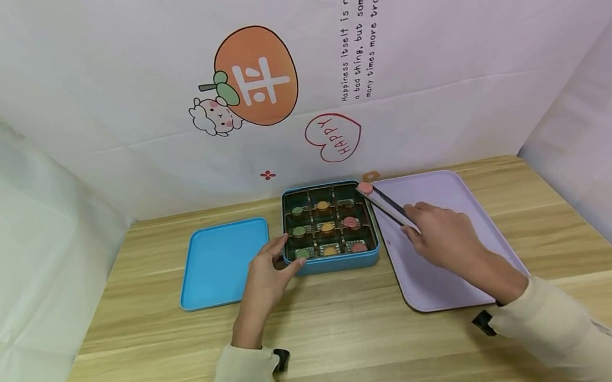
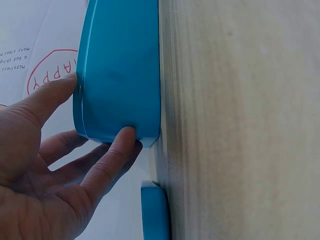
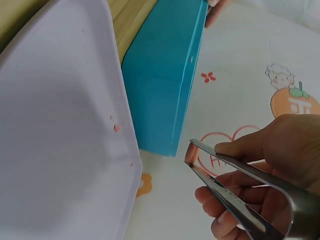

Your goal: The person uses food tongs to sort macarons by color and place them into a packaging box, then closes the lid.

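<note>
A blue tin box [image 1: 338, 264] with a dark divided insert stands on the table. Green pieces [image 1: 299, 231] sit in its left column and yellow pieces [image 1: 328, 227] in its middle one. In the right column, pink round pieces [image 1: 349, 222] occupy the middle and front compartments; the back one shows only its bottom. My left hand [image 1: 264, 277] holds the box's front left corner, thumb at the front rim, fingers along the side. My right hand [image 1: 445, 237] grips metal tongs [image 3: 240, 172], whose tips pinch another pink round piece [image 1: 365, 188] above the box's back right corner.
Right of the box lies a pale purple tray [image 1: 430, 283] with small pink crumbs [image 3: 116, 128] on it. A blue lid [image 1: 223, 268] rests on the wooden table [image 1: 343, 342] to the left. A printed cloth [image 1: 165, 165] hangs behind.
</note>
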Demonstrator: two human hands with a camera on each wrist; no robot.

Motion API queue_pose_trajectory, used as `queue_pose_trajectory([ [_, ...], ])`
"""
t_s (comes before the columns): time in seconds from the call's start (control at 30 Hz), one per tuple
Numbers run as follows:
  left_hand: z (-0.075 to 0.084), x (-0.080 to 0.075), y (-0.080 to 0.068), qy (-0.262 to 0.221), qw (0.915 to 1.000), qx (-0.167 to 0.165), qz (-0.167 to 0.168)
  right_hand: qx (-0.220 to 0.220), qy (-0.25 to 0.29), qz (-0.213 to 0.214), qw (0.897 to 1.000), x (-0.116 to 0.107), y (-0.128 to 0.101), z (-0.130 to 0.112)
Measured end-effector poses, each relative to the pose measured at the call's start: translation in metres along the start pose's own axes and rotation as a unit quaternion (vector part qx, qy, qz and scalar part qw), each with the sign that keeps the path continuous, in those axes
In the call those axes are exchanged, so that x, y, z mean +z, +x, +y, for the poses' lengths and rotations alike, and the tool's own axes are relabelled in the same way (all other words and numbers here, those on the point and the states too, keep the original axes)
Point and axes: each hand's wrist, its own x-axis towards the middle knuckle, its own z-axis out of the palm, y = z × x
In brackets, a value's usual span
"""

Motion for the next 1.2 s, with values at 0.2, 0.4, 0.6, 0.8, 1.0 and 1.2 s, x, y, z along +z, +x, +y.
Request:
queue_pose_trajectory([
  [0.2,0.001,0.000,0.000,-0.001,1.0000,0.000,0.001,-0.019,0.001,-0.009,1.000,0.004,0.004,-0.012],
  [0.4,0.000,0.000,0.000,0.002,1.0000,0.001,0.001,-0.027,-0.006,-0.013,1.000,0.011,0.011,-0.018],
  [0.6,0.000,0.000,0.000,0.003,1.0000,0.004,0.003,-0.027,-0.012,-0.014,0.999,0.016,0.018,-0.019],
  [0.8,0.001,0.000,0.000,0.001,1.0000,0.000,0.002,-0.014,-0.016,-0.023,1.000,0.016,0.021,-0.019],
  [1.0,0.000,0.001,0.000,0.004,1.0000,0.001,0.002,-0.013,-0.014,-0.021,1.000,0.016,0.020,-0.019],
  [1.2,0.000,0.002,0.000,0.004,1.0000,-0.001,0.002,-0.013,-0.017,-0.017,1.000,0.014,0.018,-0.018],
])
